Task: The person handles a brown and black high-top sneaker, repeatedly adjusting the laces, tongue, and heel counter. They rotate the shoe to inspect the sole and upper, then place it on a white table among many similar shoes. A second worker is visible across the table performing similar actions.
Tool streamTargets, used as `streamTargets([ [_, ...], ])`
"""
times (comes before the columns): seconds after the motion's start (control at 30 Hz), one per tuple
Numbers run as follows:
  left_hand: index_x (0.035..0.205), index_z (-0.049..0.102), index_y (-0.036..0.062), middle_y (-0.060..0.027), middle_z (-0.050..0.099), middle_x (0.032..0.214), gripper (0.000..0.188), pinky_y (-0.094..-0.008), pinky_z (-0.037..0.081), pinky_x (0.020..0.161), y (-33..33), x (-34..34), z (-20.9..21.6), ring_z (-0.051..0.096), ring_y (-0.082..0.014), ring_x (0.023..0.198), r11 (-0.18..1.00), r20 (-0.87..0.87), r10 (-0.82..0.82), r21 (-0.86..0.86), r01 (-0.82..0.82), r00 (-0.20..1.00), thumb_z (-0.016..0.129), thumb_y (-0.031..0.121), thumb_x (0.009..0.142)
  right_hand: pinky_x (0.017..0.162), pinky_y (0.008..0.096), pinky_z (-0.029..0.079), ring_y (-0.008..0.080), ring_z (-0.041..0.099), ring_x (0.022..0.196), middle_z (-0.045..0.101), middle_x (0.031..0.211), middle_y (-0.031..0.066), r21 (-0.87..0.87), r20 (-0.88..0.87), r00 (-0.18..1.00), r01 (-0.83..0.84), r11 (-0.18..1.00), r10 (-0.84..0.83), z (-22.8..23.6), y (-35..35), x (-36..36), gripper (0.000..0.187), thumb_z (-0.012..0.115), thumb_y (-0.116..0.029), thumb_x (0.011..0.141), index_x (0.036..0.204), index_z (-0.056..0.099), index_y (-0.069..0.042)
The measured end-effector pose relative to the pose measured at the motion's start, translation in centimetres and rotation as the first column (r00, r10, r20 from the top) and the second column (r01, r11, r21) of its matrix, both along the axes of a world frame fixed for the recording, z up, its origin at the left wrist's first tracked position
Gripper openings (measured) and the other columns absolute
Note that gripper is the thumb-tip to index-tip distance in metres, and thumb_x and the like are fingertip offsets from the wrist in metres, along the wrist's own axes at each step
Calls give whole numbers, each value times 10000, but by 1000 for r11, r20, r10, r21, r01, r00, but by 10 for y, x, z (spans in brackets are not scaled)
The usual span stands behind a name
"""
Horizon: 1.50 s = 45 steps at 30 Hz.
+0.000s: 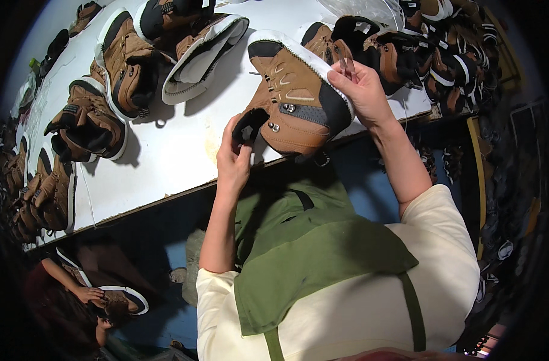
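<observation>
Above the table's near edge I hold a brown hiking boot (pixel 298 90), tilted on its side, with black toe and heel patches, metal lace hooks and a white sole edge. My left hand (pixel 233 157) is closed on the padded black collar at its opening. Against the white sole edge, the thumb of my right hand (pixel 366 93) presses near the heel. Between that hand's fingers a small, thin, shiny tool (pixel 346 67) sticks up; its kind cannot be made out. Beside the boot, a similar upper (pixel 202 57) lies tipped over, its white stitched edge showing.
On the white table (pixel 178 150) several brown boots (pixel 127 66) stand at the left, with more boots (pixel 395 57) piled at the right. Clear plastic (pixel 368 12) lies at the back. At the lower left, another person's hands (pixel 91 295) hold a boot (pixel 121 301).
</observation>
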State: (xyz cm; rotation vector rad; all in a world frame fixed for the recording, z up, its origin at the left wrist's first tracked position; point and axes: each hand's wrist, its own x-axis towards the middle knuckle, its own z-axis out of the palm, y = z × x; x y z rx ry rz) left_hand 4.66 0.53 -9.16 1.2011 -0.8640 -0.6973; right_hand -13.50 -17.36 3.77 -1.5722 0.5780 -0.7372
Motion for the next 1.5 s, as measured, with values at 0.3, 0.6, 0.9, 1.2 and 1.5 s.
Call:
streamTargets([
  [0.3, 1268, 493, 3, -49, 592, 1071, 403, -252, 453, 797, -9, 11, 13, 548, -115, 934, 997, -99, 3, 73, 4, 995, 560, 34, 872, 668, 203, 494, 54, 587, 732, 630, 836, 1, 274, 87, 996, -41, 961, 18, -1, -21, 9, 147, 622, -148, 911, 965, 616, -12],
  [0.6, 1012, 675, -10, -158, 671, 794, 318, -295, 490, 633, -52, 55, 155, 628, -211, 654, 938, 577, 304, -44, -343, 758, 673, 240, 816, 540, 228, 341, 60, 442, 601, 454, 589, -61, -179, -236, 960, 113, 977, -154, -57, -38, -1, 304, 604, -264, 917, 746, 625, -14],
  [0.9, 962, 680, 34, -98, 610, 832, 267, -362, 484, 621, -63, 24, 147, 622, -280, 677, 959, 787, 200, -36, -279, 584, 733, 230, 790, 624, 193, 372, 36, 436, 685, 568, 832, -19, -283, -37, 991, 117, 952, -132, -4, 7, 8, 278, 726, -213, 819, 987, 676, 3],
  [1.2, 1030, 646, 52, -99, 576, 930, 295, -336, 488, 660, -43, 0, 133, 597, -264, 811, 984, 772, 167, -88, -157, 613, 738, 128, 761, 598, 260, 442, 132, 543, 658, 583, 822, 85, -505, -132, 964, 134, 853, -230, -20, 21, 4, 265, 659, -73, 727, 969, 643, 31],
  [1.5, 1025, 543, 4, -170, 579, 1138, 431, -408, 487, 838, -26, -52, 131, 561, -366, 1017, 979, 905, 155, -86, -187, 397, 578, -98, 608, 554, 207, 397, 59, 485, 632, 555, 853, 32, -423, 130, 919, 391, 818, -372, -39, 33, -4, 207, 636, 21, 758, 964, 654, 36],
])
